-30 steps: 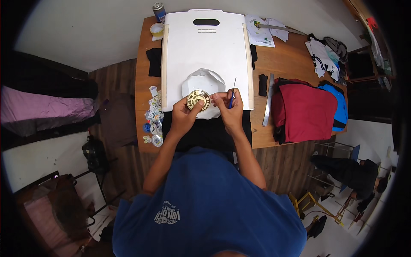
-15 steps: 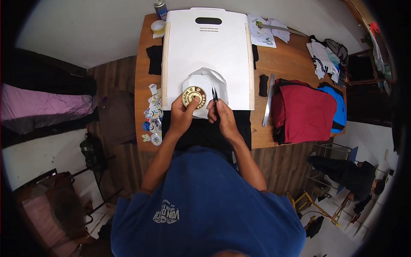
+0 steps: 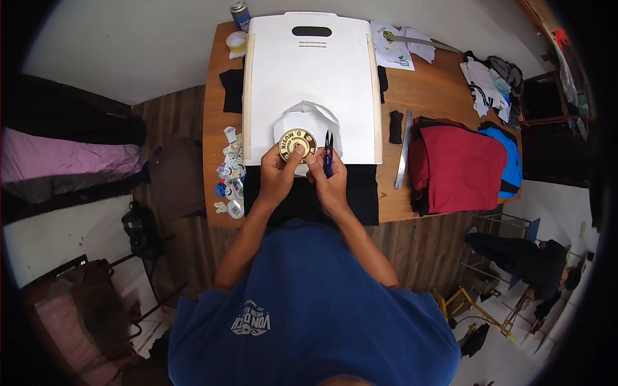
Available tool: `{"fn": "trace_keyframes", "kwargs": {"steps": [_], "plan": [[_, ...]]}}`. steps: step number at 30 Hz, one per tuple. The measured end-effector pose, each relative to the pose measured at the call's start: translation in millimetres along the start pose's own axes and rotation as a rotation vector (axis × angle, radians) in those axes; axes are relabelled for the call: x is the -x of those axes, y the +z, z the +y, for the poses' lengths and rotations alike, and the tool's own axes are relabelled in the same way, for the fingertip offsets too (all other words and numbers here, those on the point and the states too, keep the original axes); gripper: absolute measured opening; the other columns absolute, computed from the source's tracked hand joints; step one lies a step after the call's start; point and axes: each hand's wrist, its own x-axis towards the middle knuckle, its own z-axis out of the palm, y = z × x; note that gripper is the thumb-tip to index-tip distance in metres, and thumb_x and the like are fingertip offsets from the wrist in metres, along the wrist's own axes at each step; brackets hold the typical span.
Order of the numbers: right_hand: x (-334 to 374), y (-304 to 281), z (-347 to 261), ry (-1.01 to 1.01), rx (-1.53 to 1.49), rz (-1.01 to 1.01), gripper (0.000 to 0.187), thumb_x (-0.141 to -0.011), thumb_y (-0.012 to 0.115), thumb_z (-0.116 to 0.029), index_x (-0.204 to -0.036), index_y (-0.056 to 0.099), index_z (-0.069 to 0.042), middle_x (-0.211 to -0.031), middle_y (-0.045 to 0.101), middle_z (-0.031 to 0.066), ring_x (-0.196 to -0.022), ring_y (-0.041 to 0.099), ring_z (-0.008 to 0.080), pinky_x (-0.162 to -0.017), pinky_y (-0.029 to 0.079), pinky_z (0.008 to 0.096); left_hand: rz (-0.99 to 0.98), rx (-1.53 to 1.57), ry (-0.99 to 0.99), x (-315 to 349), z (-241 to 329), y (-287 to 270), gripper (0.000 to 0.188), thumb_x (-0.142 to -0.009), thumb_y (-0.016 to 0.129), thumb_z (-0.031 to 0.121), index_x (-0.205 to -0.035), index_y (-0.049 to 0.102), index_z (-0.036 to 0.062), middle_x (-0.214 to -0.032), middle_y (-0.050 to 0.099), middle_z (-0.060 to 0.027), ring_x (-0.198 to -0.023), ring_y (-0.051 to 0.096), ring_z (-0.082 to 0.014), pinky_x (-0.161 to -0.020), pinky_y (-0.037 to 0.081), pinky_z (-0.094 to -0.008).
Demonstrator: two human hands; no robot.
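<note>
My left hand point(image 3: 277, 180) is closed on a round gold-and-brown patch point(image 3: 286, 143), its thumb pressed on the patch's face. Small blue-handled thread snips point(image 3: 329, 161) rest in my right hand point(image 3: 331, 190), their dark points directed away from me. The right thumb and finger also reach the patch's right edge, where they seem to pinch it. Beneath both hands lies a crumpled white sheet point(image 3: 306, 117) on a large white board point(image 3: 309, 77). Black cloth point(image 3: 312, 202) shows from under the board's near edge.
Loose stickers point(image 3: 230, 170) line the wooden table's left side. To the right are a metal ruler point(image 3: 403, 151), a black roll point(image 3: 396, 127) and folded red cloth point(image 3: 457, 167). A spray can point(image 3: 240, 14) and a tape roll point(image 3: 236, 42) stand back left. Another person point(image 3: 544, 264) is at far right.
My right hand has moved left and its fingers now meet the patch. The snips sit lower in that hand. The patch has turned and shifted slightly right.
</note>
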Motion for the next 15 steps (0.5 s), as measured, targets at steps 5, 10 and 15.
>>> {"fn": "trace_keyframes", "kwargs": {"steps": [5, 10, 15], "plan": [[3, -5, 0, 0.133, -0.231, -0.065, 0.029, -0.098, 0.033, -0.03, -0.098, 0.046, -0.004, -0.067, 0.036, -0.0008, -0.059, 0.035, 0.0096, -0.059, 0.038, 0.0268, 0.097, 0.042, 0.041, 4, 3, 3, 0.017, -0.092, 0.054, 0.013, -0.099, 0.06, -0.002, -0.089, 0.064, -0.0052, -0.079, 0.058, -0.0074, -0.07, 0.045, -0.0215], [13, -4, -4, -0.017, -0.212, -0.237, 0.035, -0.1, 0.027, -0.034, -0.096, 0.044, -0.004, -0.062, 0.034, 0.0004, -0.055, 0.033, 0.0108, -0.055, 0.036, 0.0264, 0.133, 0.05, 0.123, 0, 4, 4, 0.016, -0.091, 0.057, 0.012, -0.096, 0.06, -0.0025, -0.086, 0.063, -0.004, -0.076, 0.057, -0.0068, -0.067, 0.046, -0.0205], [14, -2, -3, -0.087, -0.157, -0.26, 0.037, -0.101, 0.027, -0.037, -0.091, 0.043, -0.004, -0.057, 0.032, 0.0002, -0.05, 0.031, 0.0104, -0.05, 0.032, 0.0243, 0.101, 0.052, 0.047, 1, 6, 7, 0.016, -0.091, 0.057, 0.012, -0.096, 0.06, -0.0025, -0.086, 0.063, -0.0039, -0.077, 0.058, -0.0068, -0.068, 0.046, -0.0203]]}}
